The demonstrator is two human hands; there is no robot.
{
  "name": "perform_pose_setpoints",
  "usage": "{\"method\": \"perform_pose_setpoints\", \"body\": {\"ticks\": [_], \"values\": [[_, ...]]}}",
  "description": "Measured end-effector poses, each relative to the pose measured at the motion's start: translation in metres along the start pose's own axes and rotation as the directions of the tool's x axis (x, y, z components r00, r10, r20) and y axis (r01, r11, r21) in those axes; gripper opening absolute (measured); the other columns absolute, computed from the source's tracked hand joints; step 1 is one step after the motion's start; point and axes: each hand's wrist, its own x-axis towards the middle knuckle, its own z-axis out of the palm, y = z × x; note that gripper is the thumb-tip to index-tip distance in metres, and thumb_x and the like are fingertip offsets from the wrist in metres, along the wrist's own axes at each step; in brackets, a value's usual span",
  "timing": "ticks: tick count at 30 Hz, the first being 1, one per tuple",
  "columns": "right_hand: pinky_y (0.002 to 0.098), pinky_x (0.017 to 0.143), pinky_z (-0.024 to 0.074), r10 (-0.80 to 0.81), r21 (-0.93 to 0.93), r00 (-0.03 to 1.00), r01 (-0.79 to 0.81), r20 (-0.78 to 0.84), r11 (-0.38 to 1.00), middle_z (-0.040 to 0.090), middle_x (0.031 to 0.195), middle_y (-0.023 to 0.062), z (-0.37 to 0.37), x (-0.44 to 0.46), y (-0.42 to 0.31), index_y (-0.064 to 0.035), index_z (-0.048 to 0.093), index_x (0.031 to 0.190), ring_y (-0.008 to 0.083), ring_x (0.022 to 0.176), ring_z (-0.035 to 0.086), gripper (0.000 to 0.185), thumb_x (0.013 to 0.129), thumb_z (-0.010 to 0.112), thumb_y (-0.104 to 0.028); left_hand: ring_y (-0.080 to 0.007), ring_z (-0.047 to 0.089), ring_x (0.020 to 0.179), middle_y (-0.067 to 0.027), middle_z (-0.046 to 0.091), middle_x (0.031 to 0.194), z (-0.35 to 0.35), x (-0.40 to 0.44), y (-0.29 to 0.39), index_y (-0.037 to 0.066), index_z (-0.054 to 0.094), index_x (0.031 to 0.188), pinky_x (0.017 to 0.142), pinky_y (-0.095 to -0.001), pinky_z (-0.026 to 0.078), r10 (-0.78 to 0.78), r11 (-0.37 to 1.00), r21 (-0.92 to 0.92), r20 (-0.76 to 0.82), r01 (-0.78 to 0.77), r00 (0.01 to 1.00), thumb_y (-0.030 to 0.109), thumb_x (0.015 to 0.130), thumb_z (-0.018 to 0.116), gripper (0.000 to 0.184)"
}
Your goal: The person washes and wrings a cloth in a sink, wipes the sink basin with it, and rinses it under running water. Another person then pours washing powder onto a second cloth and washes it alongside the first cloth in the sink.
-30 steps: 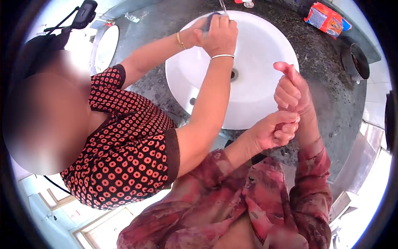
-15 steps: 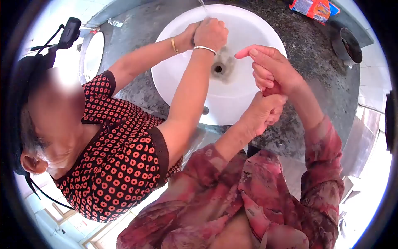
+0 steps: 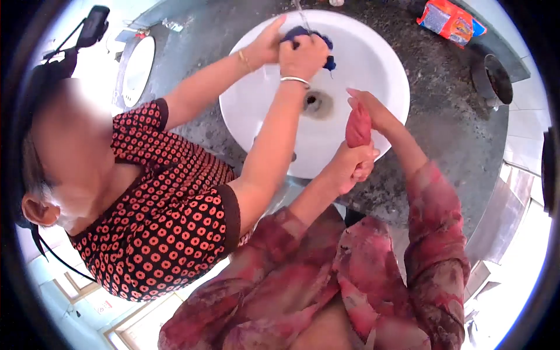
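A twisted red cloth [image 3: 359,125] stands upright over the near right part of the white basin [image 3: 388,76]. The fingers of my left hand [image 3: 357,163] are wrapped round its lower end. My right hand [image 3: 373,111] is beside its upper end and touches it, with fingertips stretched toward the upper left; some of its fingers are hidden. At the basin's far side, another person's hands [image 3: 303,57] hold a dark blue cloth [image 3: 297,35] under a thin stream of water.
A person in a patterned shirt [image 3: 169,216] leans in from the left, arms across the basin. An orange packet [image 3: 449,22] and a dark round pot [image 3: 492,80] are on the stone counter [image 3: 437,105] at the right. A second basin [image 3: 138,73] is at the far left.
My right hand's curled fingers have loosened and straightened, leaving more of the red cloth exposed. The other person's hands have parted somewhat, and the blue cloth shows more.
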Motion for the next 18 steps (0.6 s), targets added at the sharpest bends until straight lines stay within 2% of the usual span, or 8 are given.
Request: {"method": "perform_pose_setpoints", "body": {"ticks": [2,6,8,9,12,13,16,18], "values": [[0.0289,0.078,0.0442,0.077,0.233,0.995,-0.089,0.059,0.968,0.053,0.092,0.0067,0.006,-0.004,0.000,-0.0049,0.055,0.129,0.0136,0.084,0.051,0.045,0.096,0.056,-0.034,-0.0044,0.031,0.039,0.0067,0.037,0.054,0.002,0.000,-0.004,0.016,0.041,0.077,0.038,-0.0217,0.023,0.017,1.000,-0.015,0.063,-0.017,0.998,0.016,0.084,0.062,0.022],[0.0267,0.079,0.0423,0.151,0.150,0.988,-0.147,-0.015,0.978,0.051,0.098,0.0037,0.010,-0.013,-0.034,-0.0049,0.057,0.127,0.0132,0.080,0.049,0.044,0.096,0.054,-0.036,-0.0051,0.031,0.039,0.0055,0.038,0.057,0.003,0.000,-0.003,0.016,0.042,0.077,0.039,-0.0219,0.023,0.059,0.990,-0.138,0.139,-0.040,0.989,0.016,0.086,0.059,0.020],[0.0292,0.069,0.0433,0.076,0.361,0.993,-0.038,-0.092,0.932,0.055,0.080,-0.0005,0.008,-0.025,-0.047,0.0023,0.064,0.104,0.0113,0.075,0.050,0.047,0.096,0.048,-0.041,-0.0053,0.031,0.039,0.0051,0.036,0.058,0.009,0.000,0.003,0.016,0.042,0.077,0.038,-0.0216,0.023,0.000,0.979,-0.204,0.111,0.023,0.994,0.017,0.089,0.056,0.017],[0.0292,0.069,0.0433,0.070,0.351,0.993,-0.034,-0.090,0.936,0.055,0.080,-0.0005,0.010,-0.034,-0.052,0.0023,0.064,0.104,0.0113,0.075,0.050,0.047,0.096,0.048,-0.041,-0.0053,0.031,0.039,0.0047,0.036,0.058,0.007,0.001,0.003,0.016,0.043,0.079,0.039,-0.0214,0.023,-0.014,0.936,-0.337,0.256,0.103,0.967,0.018,0.090,0.055,0.015],[0.0374,0.089,0.0461,-0.136,0.871,0.983,-0.040,0.122,0.490,0.058,0.105,0.0126,0.020,-0.057,-0.067,-0.0029,0.040,0.140,0.0237,0.091,0.059,0.070,0.096,0.042,-0.057,-0.0049,0.032,0.040,0.0035,0.037,0.060,0.014,0.000,-0.002,0.015,0.046,0.086,0.039,-0.0210,0.024,0.019,0.850,-0.472,0.468,0.232,0.883,0.020,0.092,0.053,0.010],[0.0374,0.089,0.0461,-0.145,0.867,0.982,-0.035,0.123,0.497,0.058,0.105,0.0126,0.023,-0.061,-0.072,-0.0029,0.040,0.140,0.0237,0.091,0.059,0.070,0.096,0.042,-0.057,-0.0048,0.032,0.040,0.0034,0.038,0.061,0.021,-0.001,-0.006,0.013,0.046,0.088,0.039,-0.0212,0.024,0.018,0.783,-0.515,0.578,0.348,0.816,0.021,0.092,0.054,0.012],[0.0420,0.085,0.0509,-0.373,0.968,0.927,0.068,0.029,0.243,0.058,0.107,0.0144,0.027,-0.069,-0.081,-0.0022,0.038,0.142,0.0276,0.091,0.061,0.065,0.096,0.048,-0.048,-0.0046,0.033,0.040,0.0037,0.039,0.061,0.037,-0.005,-0.014,0.011,0.045,0.090,0.039,-0.0213,0.026,0.040,0.727,-0.511,0.699,0.459,0.714,0.026,0.092,0.055,0.019],[0.0401,0.067,0.0554,-0.499,0.987,0.862,0.147,-0.094,0.067,0.058,0.103,0.0147,0.022,-0.076,-0.090,-0.0014,0.036,0.143,0.0270,0.081,0.062,0.062,0.095,0.052,-0.037,-0.0043,0.033,0.040,0.0042,0.038,0.059,0.047,-0.007,-0.015,0.011,0.044,0.089,0.039,-0.0207,0.026,0.036,0.743,-0.482,0.721,0.464,0.692,0.028,0.091,0.056,0.021]]}}
